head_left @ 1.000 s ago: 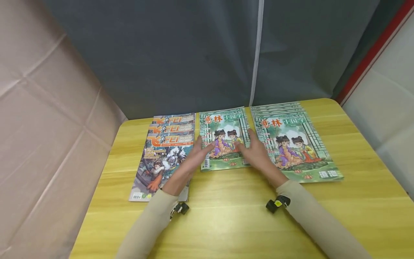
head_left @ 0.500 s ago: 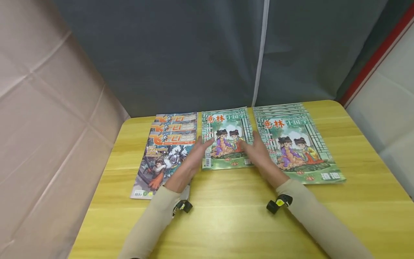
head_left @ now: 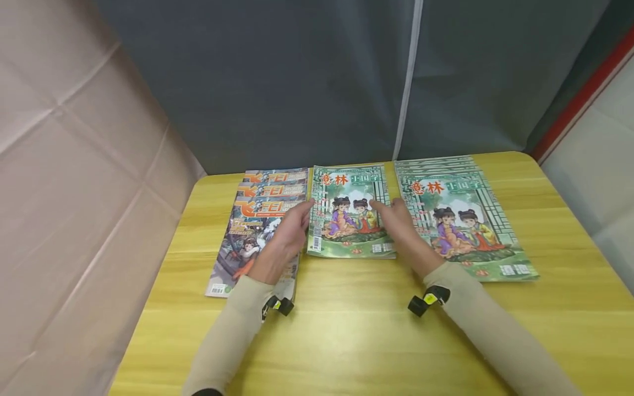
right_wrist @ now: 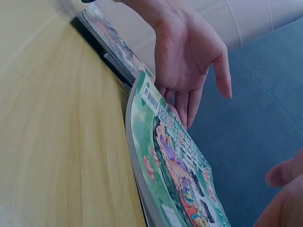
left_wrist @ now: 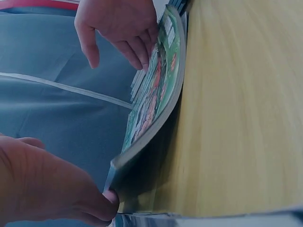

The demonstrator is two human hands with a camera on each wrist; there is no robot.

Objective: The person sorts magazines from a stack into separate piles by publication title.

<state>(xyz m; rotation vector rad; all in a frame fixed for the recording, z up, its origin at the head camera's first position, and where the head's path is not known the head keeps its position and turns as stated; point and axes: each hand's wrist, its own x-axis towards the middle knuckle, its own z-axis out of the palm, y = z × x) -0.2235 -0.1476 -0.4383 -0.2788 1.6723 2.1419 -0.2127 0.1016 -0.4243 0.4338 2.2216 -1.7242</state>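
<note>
Between my hands lies a green magazine (head_left: 349, 220) with two cartoon children on its cover. My left hand (head_left: 287, 234) is at its left edge, the fingers fairly straight and the thumb apart. In the left wrist view the magazine (left_wrist: 156, 94) bends, its near-left corner raised off the table. Opposite, my right hand (head_left: 398, 223) touches the right side, its thumb tip by the cover and its other fingers partly hidden. The right wrist view shows the left palm (right_wrist: 182, 59) facing inward, fingertips behind the magazine's edge.
On the right, overlapping green magazines (head_left: 468, 231) with the same cover are fanned out. Several dark FEI magazines (head_left: 247, 236) overlap at the left, partly under my left forearm. The yellow wooden table (head_left: 346, 319) meets a dark curtain (head_left: 297, 82) behind and a pale cloth wall (head_left: 84, 192).
My left thumb has come off the cover to the magazine's left edge. The right thumb has shifted up along the right side. The whole scene drifts slightly right as the head camera turns.
</note>
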